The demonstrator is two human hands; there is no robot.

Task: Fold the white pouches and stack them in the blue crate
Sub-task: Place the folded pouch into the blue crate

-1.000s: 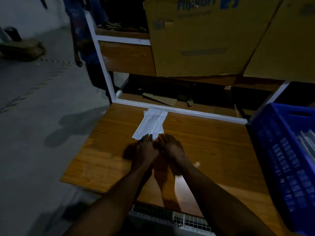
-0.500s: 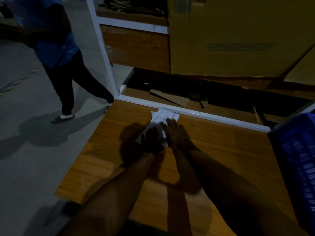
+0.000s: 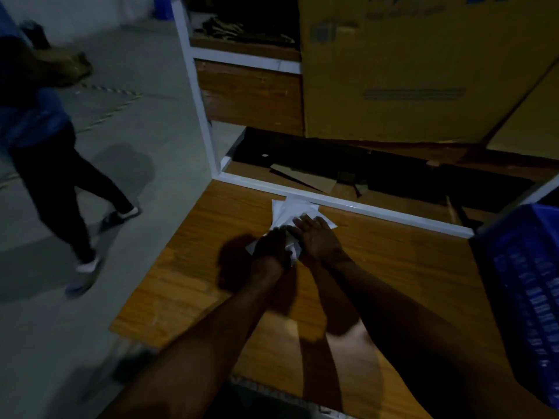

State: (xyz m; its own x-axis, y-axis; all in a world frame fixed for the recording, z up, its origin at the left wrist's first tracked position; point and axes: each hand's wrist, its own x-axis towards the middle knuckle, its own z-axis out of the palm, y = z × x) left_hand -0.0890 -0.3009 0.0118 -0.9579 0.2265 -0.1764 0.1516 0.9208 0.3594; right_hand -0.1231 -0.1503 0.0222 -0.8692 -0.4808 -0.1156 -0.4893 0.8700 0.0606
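A small pile of white pouches lies on the wooden table near its far edge, against the white frame rail. My left hand grips the near end of the top pouch, fingers curled over it. My right hand lies flat on the pouch beside it, pressing it down. The near part of the pouch is hidden under both hands. The blue crate stands at the table's right edge; its inside is out of view.
Large cardboard boxes stand on the shelf behind the table, above a dark lower shelf with cardboard scraps. A person in a blue top walks across the concrete floor on the left.
My hands have moved forward from the near end onto the pouch pile, and the left hand has curled over the pouch's near end. The person on the left has walked further left.
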